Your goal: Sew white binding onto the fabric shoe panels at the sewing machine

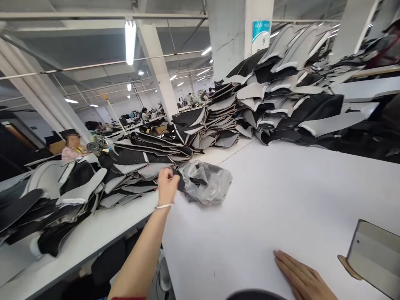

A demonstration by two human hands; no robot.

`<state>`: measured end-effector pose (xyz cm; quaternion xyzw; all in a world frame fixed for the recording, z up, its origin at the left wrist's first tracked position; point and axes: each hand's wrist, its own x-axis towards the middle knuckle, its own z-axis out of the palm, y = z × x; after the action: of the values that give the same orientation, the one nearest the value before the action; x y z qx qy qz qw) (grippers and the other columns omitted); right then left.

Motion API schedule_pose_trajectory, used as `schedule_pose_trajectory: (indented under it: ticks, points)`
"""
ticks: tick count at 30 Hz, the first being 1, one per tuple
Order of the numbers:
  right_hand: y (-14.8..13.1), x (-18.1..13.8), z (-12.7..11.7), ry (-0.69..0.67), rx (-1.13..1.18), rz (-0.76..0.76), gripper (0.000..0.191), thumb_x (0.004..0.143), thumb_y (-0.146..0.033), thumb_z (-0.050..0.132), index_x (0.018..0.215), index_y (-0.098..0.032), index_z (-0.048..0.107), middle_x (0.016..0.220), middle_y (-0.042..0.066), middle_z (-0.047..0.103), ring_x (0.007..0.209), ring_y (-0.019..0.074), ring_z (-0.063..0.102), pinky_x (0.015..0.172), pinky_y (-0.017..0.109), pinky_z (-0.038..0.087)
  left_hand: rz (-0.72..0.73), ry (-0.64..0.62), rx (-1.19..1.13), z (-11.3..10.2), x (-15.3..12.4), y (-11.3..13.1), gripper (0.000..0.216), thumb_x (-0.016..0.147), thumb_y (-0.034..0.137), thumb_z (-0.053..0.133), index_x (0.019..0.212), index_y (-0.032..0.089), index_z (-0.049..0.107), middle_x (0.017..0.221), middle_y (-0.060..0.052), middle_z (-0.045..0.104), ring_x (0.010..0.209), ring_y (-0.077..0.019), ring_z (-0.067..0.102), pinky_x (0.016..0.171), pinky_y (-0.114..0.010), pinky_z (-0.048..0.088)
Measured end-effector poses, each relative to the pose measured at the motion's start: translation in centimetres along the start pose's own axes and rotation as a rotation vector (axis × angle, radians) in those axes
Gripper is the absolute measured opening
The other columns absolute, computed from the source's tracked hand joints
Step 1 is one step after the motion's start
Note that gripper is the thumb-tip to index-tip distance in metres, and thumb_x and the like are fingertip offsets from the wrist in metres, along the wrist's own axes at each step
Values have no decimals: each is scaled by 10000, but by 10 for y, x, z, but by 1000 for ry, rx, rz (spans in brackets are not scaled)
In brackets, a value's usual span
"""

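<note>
My left hand [167, 184] reaches out over the white table [281, 200] with its fingers pinched on the dark edge of a crumpled clear plastic bag [206, 182]. The bag lies on the table and holds small dark pieces. A thin bracelet circles that wrist. My right hand [301, 277] rests flat on the table near the front edge, fingers stretched out and holding nothing.
Tall stacks of black and grey cut fabric pieces [281, 83] fill the back and right of the table, with more stacks [134, 162] at the left. A phone on a stand [373, 258] sits at the front right. A person [73, 146] sits far left.
</note>
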<state>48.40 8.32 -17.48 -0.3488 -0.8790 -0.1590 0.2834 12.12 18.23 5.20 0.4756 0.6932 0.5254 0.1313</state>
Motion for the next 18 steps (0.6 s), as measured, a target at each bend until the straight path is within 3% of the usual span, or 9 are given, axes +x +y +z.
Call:
schedule_pose_trajectory:
  ticks: [1, 3, 5, 7, 9, 11, 14, 16, 18]
  points:
    - [0, 0, 1, -5, 22, 11, 468, 773, -178, 420, 1236, -225, 477, 1223, 38, 486, 1012, 205, 550, 725, 267, 523, 119, 8, 47, 3, -21, 9, 72, 659, 112, 522, 631, 171, 490, 1029, -26, 548, 915, -168, 507, 812, -303, 435]
    - [0, -3, -1, -23, 76, 31, 411, 788, -192, 426, 1184, -225, 529, 1203, 41, 507, 1023, 205, 543, 736, 276, 523, 537, -81, 315, 26, -70, 19, 80, 678, 102, 485, 717, 160, 525, 1260, -85, 426, 998, -215, 470, 834, -353, 426]
    - [-1, -10, -9, -24, 142, 51, 355, 800, -219, 447, 1134, -223, 569, 1173, 41, 534, 1023, 202, 544, 752, 275, 523, 829, -328, 580, 63, -119, 17, 191, 717, 69, 402, 810, 153, 547, 1345, -90, 352, 974, -224, 478, 752, -356, 454]
    - [-1, -23, -27, -24, 201, 80, 323, 805, -239, 477, 1110, -231, 582, 1127, 33, 569, 1000, 194, 559, 769, 265, 523, 969, -625, 718, 101, -160, 5, 277, 737, 68, 356, 897, 171, 556, 1346, -68, 363, 943, -214, 492, 633, -320, 467]
    - [0, -45, -56, -45, 228, 140, 332, 806, -236, 489, 1129, -238, 564, 1091, 27, 591, 972, 184, 573, 779, 253, 521, 1010, -861, 746, 130, -188, -10, 264, 716, 101, 401, 875, 209, 583, 1219, -59, 495, 941, -206, 502, 621, -300, 468]
    - [0, -75, -95, -58, 207, 245, 359, 814, -207, 470, 1166, -239, 532, 1078, 28, 597, 959, 173, 576, 786, 244, 515, 1054, -959, 732, 147, -204, -22, 247, 661, 87, 442, 789, 222, 604, 1027, -75, 589, 917, -216, 521, 691, -312, 473]
    - [-4, -137, -165, 11, 84, 489, 353, 828, -158, 423, 1158, -227, 529, 1038, 35, 613, 950, 161, 577, 813, 250, 493, 1126, -954, 686, 158, -210, -36, 338, 605, 19, 400, 813, 194, 600, 931, -108, 600, 915, -264, 537, 786, -409, 461]
    - [-12, -188, -218, 98, -72, 707, 309, 839, -160, 394, 1087, -219, 570, 975, 35, 634, 919, 155, 588, 806, 250, 486, 1032, -838, 591, 170, -205, -41, 347, 572, 18, 419, 809, 203, 592, 907, -79, 612, 887, -241, 558, 805, -385, 476]
    - [-27, -248, -275, 171, -299, 1013, 275, 848, -206, 384, 1025, -206, 595, 936, 42, 641, 888, 160, 594, 801, 266, 479, 989, -830, 439, 191, -203, -40, 289, 623, 80, 477, 839, 238, 585, 808, -36, 620, 785, -222, 576, 745, -389, 503]
